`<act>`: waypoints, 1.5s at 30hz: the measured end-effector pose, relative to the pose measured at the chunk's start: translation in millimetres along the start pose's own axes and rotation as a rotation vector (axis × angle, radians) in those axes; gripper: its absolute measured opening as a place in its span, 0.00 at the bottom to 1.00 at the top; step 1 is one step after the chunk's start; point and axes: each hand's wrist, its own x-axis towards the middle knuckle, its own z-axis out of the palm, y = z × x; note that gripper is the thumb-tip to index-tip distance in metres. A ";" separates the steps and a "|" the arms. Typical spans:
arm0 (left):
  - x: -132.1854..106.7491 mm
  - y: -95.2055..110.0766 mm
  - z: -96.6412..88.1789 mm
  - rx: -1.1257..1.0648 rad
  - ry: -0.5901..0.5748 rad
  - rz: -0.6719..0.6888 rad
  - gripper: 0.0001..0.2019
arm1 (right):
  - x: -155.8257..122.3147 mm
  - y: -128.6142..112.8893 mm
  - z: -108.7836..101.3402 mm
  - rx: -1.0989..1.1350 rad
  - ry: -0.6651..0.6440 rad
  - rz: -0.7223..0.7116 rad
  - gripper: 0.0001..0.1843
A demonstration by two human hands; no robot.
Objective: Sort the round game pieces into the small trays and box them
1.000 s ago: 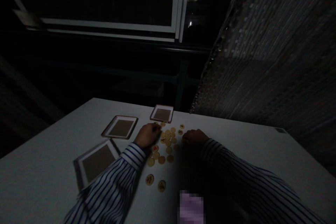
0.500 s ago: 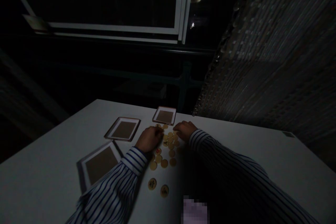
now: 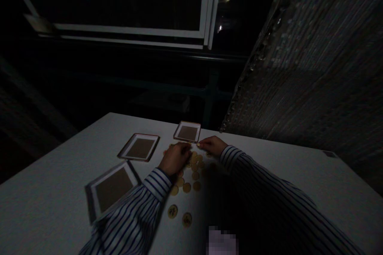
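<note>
Round pale Chinese chess pieces (image 3: 187,187) lie loosely grouped on the white table, some showing dark characters and others blank faces. My left hand (image 3: 175,157) is low over the group, its fingers curled together beside a piece at the far side; what they hold, if anything, is hidden. Between the thumb and fingertips of my right hand (image 3: 213,145) a Chinese chess piece (image 3: 198,144) is pinched, seen edge-on near the small tray's corner. Two pieces with dark characters, one of them a marked piece (image 3: 172,211), lie apart nearer me.
A small shallow tray (image 3: 195,141) stands just beyond my hands. Another rimmed tray (image 3: 122,155) and a larger one (image 3: 89,203) lie to the left, the larger partly behind my left sleeve. A beaded curtain (image 3: 254,63) hangs at the right. The room is dim.
My left hand has moved slightly right and farther over the pieces. My right hand has shifted a little right, and a piece now shows between its fingertips.
</note>
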 end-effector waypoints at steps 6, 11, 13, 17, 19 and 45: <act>4.7 18.8 11.5 -0.006 0.140 0.101 0.16 | -4.4 2.7 -5.3 0.469 0.014 0.047 0.16; 8.4 32.5 18.0 0.021 0.166 0.150 0.14 | -10.5 -1.1 -7.2 0.567 0.051 0.108 0.08; 10.3 33.9 19.4 0.029 0.147 0.152 0.13 | -11.5 -2.3 -6.9 0.575 0.057 0.121 0.07; 17.4 28.9 23.2 0.076 0.103 0.149 0.14 | -12.7 -1.1 -10.1 0.530 0.099 0.139 0.06; 22.3 26.3 26.3 0.145 0.060 0.125 0.14 | -13.9 2.0 -14.1 0.505 0.149 0.155 0.06; 37.4 0.1 3.6 0.235 -0.129 -0.134 0.14 | -20.8 -3.0 -12.7 -0.269 0.134 0.026 0.15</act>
